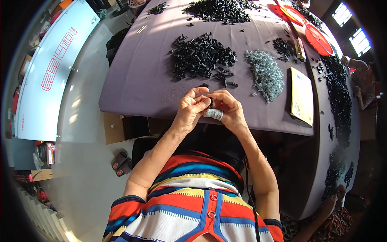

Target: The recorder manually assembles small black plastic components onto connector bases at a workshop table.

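Left hand (pixel 190 111) and right hand (pixel 234 112) pinching a small black piece (pixel 211 103) at the tabletop's (pixel 137 80) near edge, black parts (pixel 201 56) lying heaped beyond, clear pieces (pixel 266 75) spreading rightward, a yellow booklet (pixel 301 97) resting by the near right corner.

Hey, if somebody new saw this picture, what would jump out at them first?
Probably the boldly striped top at the bottom, with the left hand and right hand close together above it, around a small black piece. Beyond them on the purplish table cover, a big black heap contrasts with the clear, glittering pile to its right. The bright red trays at upper right stand out too.
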{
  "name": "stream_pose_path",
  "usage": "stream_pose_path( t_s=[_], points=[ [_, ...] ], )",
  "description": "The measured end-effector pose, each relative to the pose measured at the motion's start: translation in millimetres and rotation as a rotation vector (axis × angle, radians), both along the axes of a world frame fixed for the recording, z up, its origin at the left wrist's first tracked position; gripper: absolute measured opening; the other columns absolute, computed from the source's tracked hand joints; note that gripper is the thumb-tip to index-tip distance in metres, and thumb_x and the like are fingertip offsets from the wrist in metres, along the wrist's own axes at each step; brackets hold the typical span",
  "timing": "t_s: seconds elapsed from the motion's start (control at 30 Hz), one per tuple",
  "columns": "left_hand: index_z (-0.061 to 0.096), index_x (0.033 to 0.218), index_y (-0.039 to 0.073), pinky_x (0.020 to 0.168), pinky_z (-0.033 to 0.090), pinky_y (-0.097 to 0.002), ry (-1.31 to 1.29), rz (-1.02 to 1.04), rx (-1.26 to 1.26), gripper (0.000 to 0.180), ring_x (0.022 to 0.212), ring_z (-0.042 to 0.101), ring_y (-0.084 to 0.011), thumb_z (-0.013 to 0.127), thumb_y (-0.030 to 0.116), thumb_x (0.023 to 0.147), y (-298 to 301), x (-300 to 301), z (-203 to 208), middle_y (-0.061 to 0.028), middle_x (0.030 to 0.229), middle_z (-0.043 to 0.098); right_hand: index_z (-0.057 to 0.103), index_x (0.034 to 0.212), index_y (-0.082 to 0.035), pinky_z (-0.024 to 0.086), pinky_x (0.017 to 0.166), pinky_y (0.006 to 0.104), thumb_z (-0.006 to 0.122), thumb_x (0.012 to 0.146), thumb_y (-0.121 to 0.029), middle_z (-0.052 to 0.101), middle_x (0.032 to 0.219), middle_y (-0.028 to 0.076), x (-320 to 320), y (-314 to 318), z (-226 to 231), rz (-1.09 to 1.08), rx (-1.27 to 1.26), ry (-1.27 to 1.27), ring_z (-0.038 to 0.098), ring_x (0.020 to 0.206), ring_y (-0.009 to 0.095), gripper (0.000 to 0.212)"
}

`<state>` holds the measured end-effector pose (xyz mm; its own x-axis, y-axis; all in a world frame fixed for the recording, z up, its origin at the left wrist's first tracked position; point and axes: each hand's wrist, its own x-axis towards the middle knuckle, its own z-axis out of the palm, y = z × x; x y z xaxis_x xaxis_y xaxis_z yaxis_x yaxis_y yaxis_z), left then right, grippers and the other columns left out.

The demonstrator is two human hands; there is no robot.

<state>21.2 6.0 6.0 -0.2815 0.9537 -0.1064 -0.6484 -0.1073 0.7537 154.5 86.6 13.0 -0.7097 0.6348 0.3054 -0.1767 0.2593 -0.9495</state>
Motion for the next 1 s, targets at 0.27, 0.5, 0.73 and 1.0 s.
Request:
stream_pose_path(
  t_s=[0.27,0.5,0.73,1.0],
  points=[
    [0.050,0.112,0.006,0.060,0.047,-0.0203,-0.048,0.005,-0.004,0.029,0.074,0.059,-0.0090,0.060,0.005,0.085,0,6,-1,-0.0052,0.085,0.063,0.063,0.105,-0.005,0.041,0.066,0.0184,0.074,0.069,-0.001,0.053,0.098,-0.002,1,2,-2,0.078,-0.149,0.080,0.047,0.075,0.004,0.038],
    [0.053,0.111,0.009,0.058,0.045,-0.0189,-0.131,-0.080,0.004,0.028,0.075,0.061,-0.0087,0.062,0.006,0.084,-1,5,2,-0.0053,0.087,0.065,0.064,0.105,-0.003,0.045,0.073,0.0201,0.073,0.069,0.003,0.054,0.103,0.000,2,0,4,0.177,-0.330,0.201,0.049,0.081,0.006,0.037],
    [0.054,0.112,0.009,0.055,0.043,-0.0177,-0.126,-0.077,0.018,0.030,0.074,0.060,-0.0089,0.062,0.005,0.083,-1,5,2,-0.0062,0.087,0.065,0.062,0.106,-0.001,0.048,0.079,0.0246,0.071,0.069,0.007,0.055,0.101,0.003,2,0,2,0.176,-0.331,0.199,0.053,0.088,0.010,0.038],
    [0.054,0.112,0.009,0.052,0.041,-0.0167,-0.139,-0.167,0.045,0.030,0.072,0.059,-0.0084,0.062,0.003,0.083,-4,0,7,-0.0068,0.087,0.064,0.062,0.107,-0.004,0.043,0.075,0.0196,0.072,0.069,0.004,0.053,0.096,-0.003,2,-4,7,0.175,-0.386,0.181,0.048,0.081,0.005,0.040]
  ],
)
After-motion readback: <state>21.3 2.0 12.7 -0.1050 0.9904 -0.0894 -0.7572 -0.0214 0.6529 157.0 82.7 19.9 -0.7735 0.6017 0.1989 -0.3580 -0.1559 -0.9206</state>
